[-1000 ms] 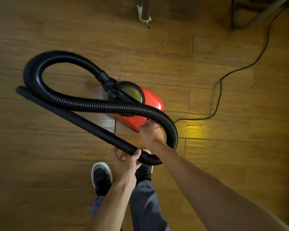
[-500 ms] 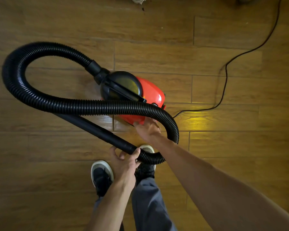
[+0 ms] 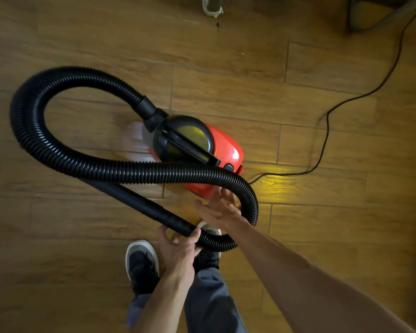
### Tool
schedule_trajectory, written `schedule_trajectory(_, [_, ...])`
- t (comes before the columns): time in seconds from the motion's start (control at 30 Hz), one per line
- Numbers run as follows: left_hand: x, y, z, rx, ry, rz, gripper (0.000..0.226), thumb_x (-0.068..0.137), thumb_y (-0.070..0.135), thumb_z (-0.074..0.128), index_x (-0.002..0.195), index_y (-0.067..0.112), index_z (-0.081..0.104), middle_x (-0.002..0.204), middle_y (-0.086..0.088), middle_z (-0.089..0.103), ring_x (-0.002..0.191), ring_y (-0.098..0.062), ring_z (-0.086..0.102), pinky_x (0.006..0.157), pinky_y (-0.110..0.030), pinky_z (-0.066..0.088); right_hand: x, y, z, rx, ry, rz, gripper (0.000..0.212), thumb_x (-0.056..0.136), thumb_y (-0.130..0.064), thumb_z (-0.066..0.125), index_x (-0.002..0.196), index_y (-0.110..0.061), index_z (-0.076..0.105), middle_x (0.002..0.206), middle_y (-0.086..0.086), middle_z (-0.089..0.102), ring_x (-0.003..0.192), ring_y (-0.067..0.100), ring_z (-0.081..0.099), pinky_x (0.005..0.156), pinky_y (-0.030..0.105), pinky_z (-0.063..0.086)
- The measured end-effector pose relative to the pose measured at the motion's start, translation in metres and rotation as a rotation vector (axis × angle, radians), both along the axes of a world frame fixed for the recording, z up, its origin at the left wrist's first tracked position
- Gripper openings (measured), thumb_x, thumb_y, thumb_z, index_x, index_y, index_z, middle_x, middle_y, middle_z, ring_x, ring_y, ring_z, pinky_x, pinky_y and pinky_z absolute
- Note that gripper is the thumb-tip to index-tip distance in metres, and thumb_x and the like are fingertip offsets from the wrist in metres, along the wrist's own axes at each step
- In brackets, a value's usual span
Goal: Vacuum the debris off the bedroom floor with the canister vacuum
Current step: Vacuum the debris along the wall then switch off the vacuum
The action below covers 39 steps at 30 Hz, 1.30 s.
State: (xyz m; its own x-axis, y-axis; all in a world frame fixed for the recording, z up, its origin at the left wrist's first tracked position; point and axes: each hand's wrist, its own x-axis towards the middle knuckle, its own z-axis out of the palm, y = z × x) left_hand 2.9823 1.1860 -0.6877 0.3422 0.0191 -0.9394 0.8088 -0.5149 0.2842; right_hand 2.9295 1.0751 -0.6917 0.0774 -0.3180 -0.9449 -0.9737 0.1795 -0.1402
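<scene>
left hand (image 3: pixel 178 247) wrapped round rigid wand (image 3: pixel 142 200) at the cuff, right place since hose (image 3: pixel 130 169) is floppy; right hand (image 3: pixel 217 209) spread by light-looking canister (image 3: pixel 226 150), contact unclear.

wand (image 3: pixel 144 206) tip behind hose (image 3: pixel 120 170), cord (image 3: pixel 326 133) cropped

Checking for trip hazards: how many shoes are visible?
2. The left shoe stands on the floor; the right shoe is partly hidden beneath the hose and the left hand.
</scene>
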Motion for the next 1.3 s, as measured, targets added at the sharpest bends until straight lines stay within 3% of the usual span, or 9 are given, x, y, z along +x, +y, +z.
schedule_trajectory(0.2, [0.007,0.005,0.013,-0.022,0.032,0.014,0.059,0.081,-0.013,0.067,0.12,0.025,0.045,0.113,-0.013,0.061,0.092,-0.017,0.064,0.061,-0.032,0.053,0.02,0.019,0.024,-0.334,-0.082,0.087,0.048,0.094,-0.036,0.049,0.132,-0.007,0.045,0.131,0.015,0.051,0.123,0.035,0.048,0.099,0.046,0.043])
schedule_trajectory(0.4, [0.011,0.013,0.021,-0.042,0.079,0.083,0.059,0.084,-0.015,0.061,0.127,0.022,0.046,0.094,-0.005,0.054,0.089,-0.019,0.061,0.052,-0.028,0.054,0.054,0.027,0.012,-0.092,-0.296,0.287,0.04,0.093,-0.033,0.056,0.128,-0.015,0.057,0.12,0.011,0.061,0.112,0.032,0.058,0.094,0.042,0.05])
schedule_trajectory(0.6, [0.024,0.025,0.028,-0.054,0.097,0.162,0.055,0.085,-0.016,0.059,0.12,0.025,0.05,0.114,-0.01,0.061,0.112,-0.032,0.062,0.068,-0.036,0.055,0.077,0.042,-0.001,0.009,-0.316,0.36,0.048,0.089,-0.038,0.066,0.132,-0.019,0.056,0.126,0.012,0.058,0.116,0.03,0.056,0.098,0.042,0.049])
schedule_trajectory(0.7, [0.034,0.036,0.026,-0.067,0.076,0.168,0.058,0.083,-0.015,0.063,0.095,0.041,0.052,0.103,0.0,0.061,0.108,-0.029,0.064,0.069,-0.037,0.056,0.092,0.049,-0.003,0.047,-0.352,0.385,0.048,0.085,-0.038,0.072,0.126,-0.018,0.059,0.122,0.009,0.06,0.112,0.027,0.058,0.093,0.036,0.05])
schedule_trajectory(0.77, [0.042,0.044,0.025,-0.08,0.06,0.171,0.061,0.082,-0.014,0.065,0.09,0.045,0.049,0.099,0.0,0.059,0.105,-0.028,0.065,0.065,-0.033,0.057,0.104,0.054,-0.002,0.065,-0.38,0.445,0.044,0.084,-0.035,0.074,0.12,-0.015,0.06,0.116,0.007,0.062,0.107,0.023,0.058,0.082,0.028,0.045])
schedule_trajectory(0.9, [0.059,0.059,0.028,-0.087,0.058,0.204,0.062,0.079,-0.014,0.069,0.105,0.04,0.052,0.093,0.002,0.062,0.088,-0.019,0.068,0.052,-0.022,0.057,0.126,0.067,-0.001,0.019,-0.372,0.462,0.033,0.079,-0.035,0.079,0.098,-0.021,0.056,0.098,0.002,0.06,0.09,0.022,0.059,0.068,0.029,0.044])
schedule_trajectory(1.0, [0.073,0.074,0.034,-0.117,0.087,0.242,0.074,0.078,-0.011,0.072,0.128,0.037,0.046,0.094,0.009,0.066,0.089,-0.014,0.067,0.061,-0.03,0.057,0.144,0.079,0.004,0.018,-0.357,0.473,0.037,0.077,-0.035,0.079,0.102,-0.021,0.056,0.098,0.001,0.061,0.088,0.021,0.06,0.068,0.03,0.044])
schedule_trajectory(1.17, [0.095,0.1,0.06,-0.238,0.157,0.33,0.05,0.08,-0.011,0.069,0.108,0.029,0.058,0.102,0.001,0.072,0.097,-0.022,0.07,0.077,-0.04,0.058,0.173,0.101,0.025,0.032,-0.334,0.585,0.034,0.075,-0.031,0.076,0.092,-0.021,0.049,0.087,0.001,0.059,0.079,0.021,0.056,0.063,0.031,0.04])
schedule_trajectory(1.3, [0.108,0.116,0.078,-0.34,0.231,0.403,0.042,0.084,-0.008,0.066,0.119,0.013,0.059,0.113,-0.014,0.071,0.103,-0.028,0.07,0.083,-0.045,0.059,0.199,0.114,0.053,0.031,-0.326,0.811,0.032,0.08,-0.032,0.074,0.094,-0.018,0.048,0.088,0.002,0.054,0.081,0.023,0.052,0.056,0.031,0.032])
